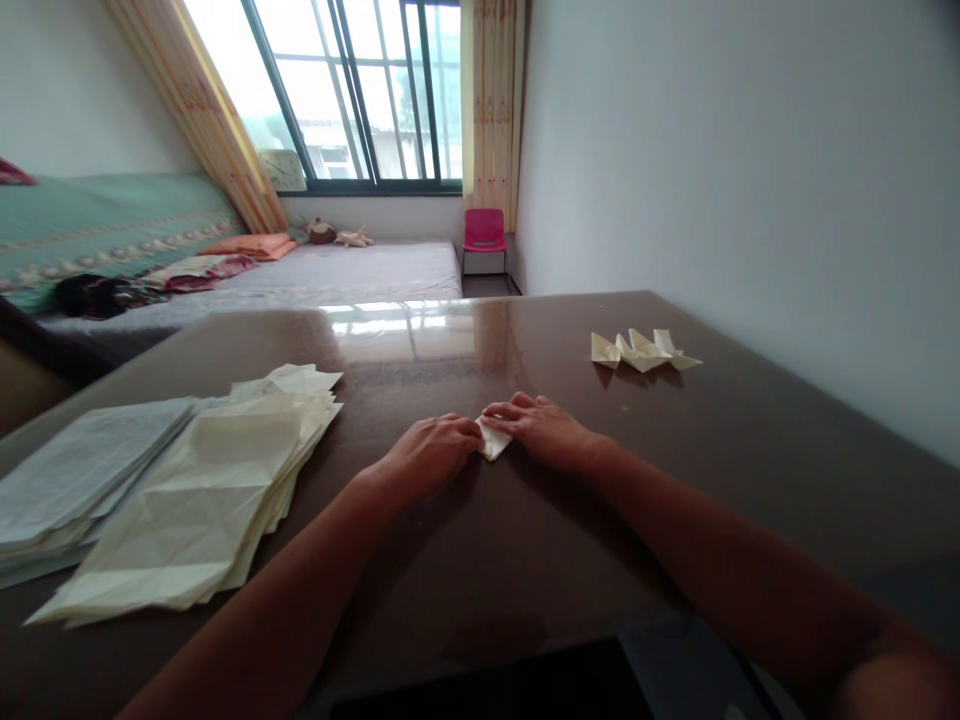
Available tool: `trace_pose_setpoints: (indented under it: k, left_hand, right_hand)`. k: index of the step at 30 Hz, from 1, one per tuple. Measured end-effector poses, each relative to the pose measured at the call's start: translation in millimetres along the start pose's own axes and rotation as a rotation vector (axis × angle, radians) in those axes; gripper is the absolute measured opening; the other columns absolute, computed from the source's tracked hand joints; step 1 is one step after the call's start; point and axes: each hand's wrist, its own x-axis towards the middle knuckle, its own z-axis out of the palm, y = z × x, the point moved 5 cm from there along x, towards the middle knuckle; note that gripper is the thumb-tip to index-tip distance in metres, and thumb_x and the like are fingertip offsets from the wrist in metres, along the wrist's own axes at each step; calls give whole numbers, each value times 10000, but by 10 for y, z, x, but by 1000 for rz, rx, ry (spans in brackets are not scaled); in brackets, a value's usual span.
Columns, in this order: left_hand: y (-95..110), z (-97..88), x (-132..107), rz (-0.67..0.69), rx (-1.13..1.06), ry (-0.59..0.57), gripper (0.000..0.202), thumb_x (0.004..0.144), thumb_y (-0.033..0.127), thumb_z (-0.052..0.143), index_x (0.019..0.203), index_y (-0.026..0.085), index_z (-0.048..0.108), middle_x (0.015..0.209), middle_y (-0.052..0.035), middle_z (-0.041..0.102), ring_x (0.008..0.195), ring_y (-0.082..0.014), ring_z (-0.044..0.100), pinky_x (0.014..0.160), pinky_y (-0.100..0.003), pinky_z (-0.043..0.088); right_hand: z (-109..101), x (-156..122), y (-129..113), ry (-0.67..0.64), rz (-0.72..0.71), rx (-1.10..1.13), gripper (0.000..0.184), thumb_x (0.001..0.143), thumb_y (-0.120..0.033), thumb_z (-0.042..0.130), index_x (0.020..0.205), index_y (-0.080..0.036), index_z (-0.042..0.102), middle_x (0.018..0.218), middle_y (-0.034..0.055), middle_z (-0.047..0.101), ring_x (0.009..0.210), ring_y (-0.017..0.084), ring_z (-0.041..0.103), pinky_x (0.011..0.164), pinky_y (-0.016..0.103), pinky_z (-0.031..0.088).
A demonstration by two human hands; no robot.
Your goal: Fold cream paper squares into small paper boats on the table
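Observation:
A small folded piece of cream paper [493, 441] lies on the dark glossy table [465, 560], mostly hidden under my two hands. My left hand [431, 452] rests on its left side with fingers curled onto it. My right hand [544, 430] presses flat on its right side, fingers stretched toward the left hand. Only a small corner of the paper shows between the hands.
A stack of cream paper sheets [202, 500] lies at the left, beside a pile of greyish sheets [82, 475]. Several finished folded paper pieces [643, 351] sit at the far right. Behind the table are a bed [300, 280], a pink chair [484, 232] and a window.

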Motion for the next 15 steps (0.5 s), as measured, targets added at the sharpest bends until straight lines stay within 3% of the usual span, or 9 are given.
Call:
trace_pose_setpoints:
  k: [3,7,11,15]
  left_hand:
    - [-9,16,8,2,-3,2,234,914,216,460,945,237,690,979,-24,683,899,-156,609,795,-249,465]
    - [-51,20,11,10,-40,26,221,933,269,453,973,242,669,985,-29,670,925,-158,580,805,-250,457]
    - [-85,42,10,48,-41,40,242,952,296,415,1012,258,645,1018,-19,655,940,-153,559,830,-248,447]
    - [-90,75,20,68,7,48,260,963,283,380,1018,231,629,935,-41,638,914,-163,551,788,-253,452]
  right_hand:
    - [12,7,-2,-10,96,-80,440,919,-201,436,1351,-283,469,1394,48,484,1164,274,439,895,443,370]
    - [17,7,42,-21,103,-67,464,912,-179,424,1359,-299,456,1412,38,464,1236,276,385,916,447,349]
    - [-16,-5,123,6,52,73,512,869,-99,408,1354,-251,468,1378,58,499,1225,230,400,965,422,337]
    - [-148,-38,121,63,-94,266,503,818,-110,499,1314,-192,512,1251,70,590,1131,189,465,979,355,369]
